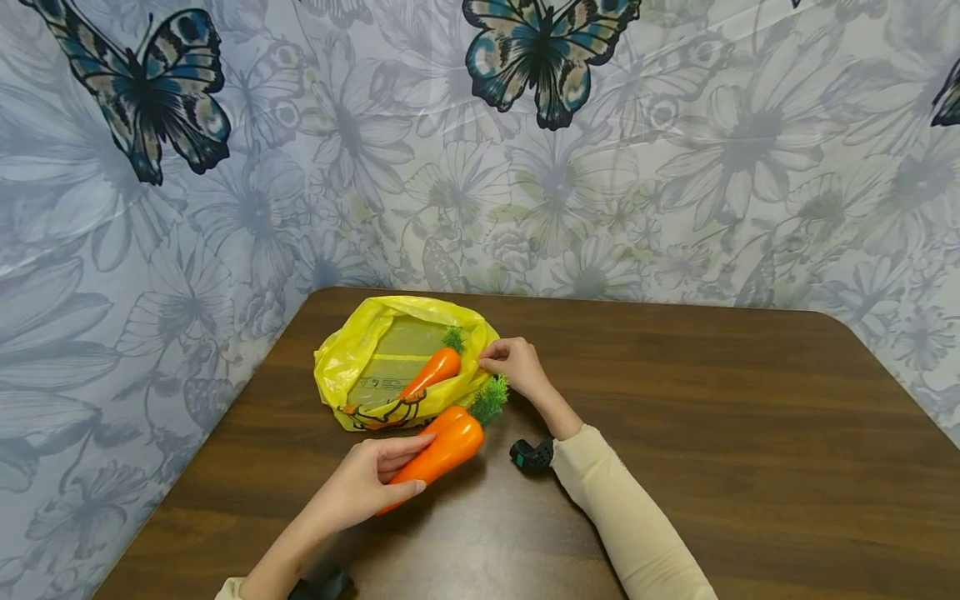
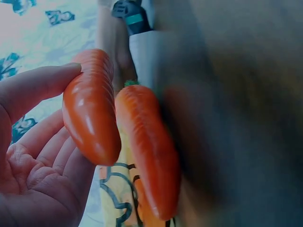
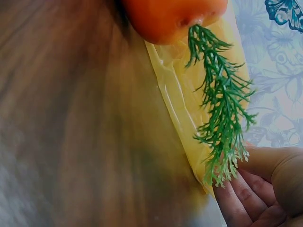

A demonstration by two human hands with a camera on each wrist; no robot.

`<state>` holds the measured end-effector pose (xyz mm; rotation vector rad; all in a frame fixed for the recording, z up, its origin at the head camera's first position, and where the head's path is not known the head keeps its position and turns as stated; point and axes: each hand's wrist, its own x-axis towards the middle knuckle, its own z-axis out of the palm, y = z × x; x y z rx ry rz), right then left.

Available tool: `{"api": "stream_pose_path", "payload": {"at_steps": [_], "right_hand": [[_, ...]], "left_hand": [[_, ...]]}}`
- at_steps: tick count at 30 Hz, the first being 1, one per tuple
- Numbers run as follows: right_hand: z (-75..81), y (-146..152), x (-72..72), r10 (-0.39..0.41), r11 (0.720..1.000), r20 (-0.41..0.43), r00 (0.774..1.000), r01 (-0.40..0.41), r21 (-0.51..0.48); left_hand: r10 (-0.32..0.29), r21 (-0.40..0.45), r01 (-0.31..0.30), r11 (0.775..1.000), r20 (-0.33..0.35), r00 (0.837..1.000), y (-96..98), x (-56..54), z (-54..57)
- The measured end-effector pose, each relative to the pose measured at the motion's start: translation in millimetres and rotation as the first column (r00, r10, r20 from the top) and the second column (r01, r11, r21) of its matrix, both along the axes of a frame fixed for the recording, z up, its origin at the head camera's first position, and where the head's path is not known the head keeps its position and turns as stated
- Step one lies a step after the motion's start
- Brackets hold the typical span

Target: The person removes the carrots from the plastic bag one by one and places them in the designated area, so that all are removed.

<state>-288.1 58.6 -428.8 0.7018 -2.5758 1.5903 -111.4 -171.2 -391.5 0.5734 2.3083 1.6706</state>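
Note:
A plastic carrot is held between the thumb and fingers of my left hand, in front of the yellow plastic bag. A second carrot lies right alongside it in the left wrist view. Frilly green leaves stick out at the carrots' thick end, toward the right hand. My right hand pinches the bag's right rim; in the right wrist view the leaves partly cover its fingertips. Inside the wide-mouthed bag another carrot leans with its leafy top up.
The brown wooden table extends to the right and toward the front. Behind it hangs a cloth printed with flowers and butterflies. A black wrist device sits on the right wrist.

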Motion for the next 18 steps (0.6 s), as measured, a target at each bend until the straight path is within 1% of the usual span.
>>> {"api": "stream_pose_path", "payload": {"at_steps": [7,9,15,18], "right_hand": [[-0.6,-1.1,-0.3,-0.015,1.0,0.014,1.0,0.015,0.015],[-0.8,-1.4,-0.6,-0.017,1.0,0.015,1.0,0.016,0.019],[-1.4,-1.9,-1.5,-0.021,0.999,0.006,1.0,0.021,0.024],[-1.4,-1.9,-1.8,-0.029,0.999,0.012,1.0,0.028,0.023]], "left_hand": [[0.003,-0.083,-0.011,0.997,-0.096,0.995,3.5,1.2,-11.3],[0.006,-0.107,-0.018,0.994,-0.111,0.994,5.0,1.4,-13.2],[0.007,-0.14,-0.02,0.99,-0.099,0.995,9.5,1.2,-14.0],[0.003,-0.153,-0.02,0.988,-0.106,0.994,11.0,0.4,-14.0]]}}
